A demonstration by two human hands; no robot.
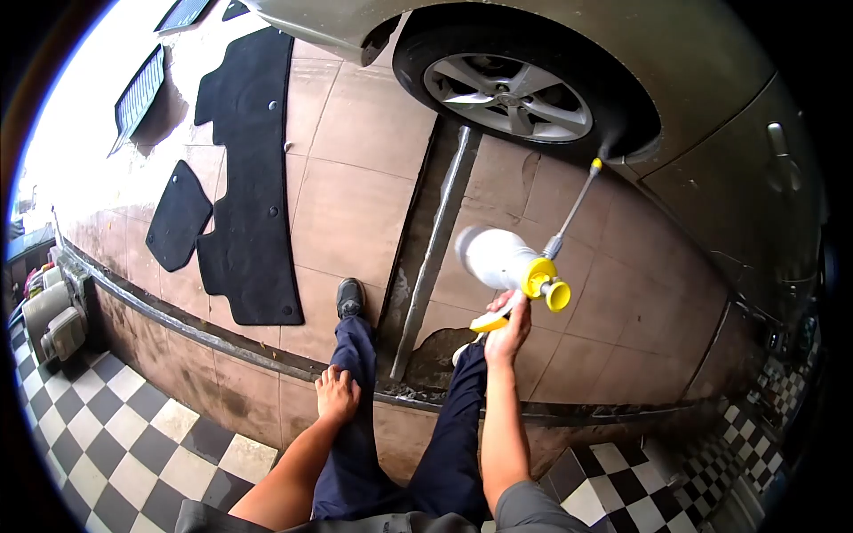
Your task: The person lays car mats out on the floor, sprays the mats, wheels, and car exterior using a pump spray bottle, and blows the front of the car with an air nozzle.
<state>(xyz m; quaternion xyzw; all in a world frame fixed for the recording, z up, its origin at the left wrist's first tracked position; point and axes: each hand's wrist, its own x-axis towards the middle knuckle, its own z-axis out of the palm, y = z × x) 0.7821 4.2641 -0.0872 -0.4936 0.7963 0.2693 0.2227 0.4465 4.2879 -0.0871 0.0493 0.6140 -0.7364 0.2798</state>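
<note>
My right hand [509, 330] is wrapped around the handle of a pump sprayer [498, 258] with a white bottle and yellow fittings. The bottle is tilted on its side, its base toward the left. From it a thin grey wand [580, 201] with a yellow nozzle [596, 164] points at the rear edge of the wheel arch, and a faint mist shows at the tip. Close by is the car wheel [508, 98], a black tyre on a silver spoked rim. My left hand [338, 394] rests on my left knee, fingers spread and holding nothing.
Black floor mats [253, 178] lie on the tiled floor [355, 204] to the left, with a ribbed tray-like mat [139, 98] beyond. A drain channel [431, 253] runs between my feet. The car body [702, 80] fills the upper right. Grey containers [55, 315] stand at far left.
</note>
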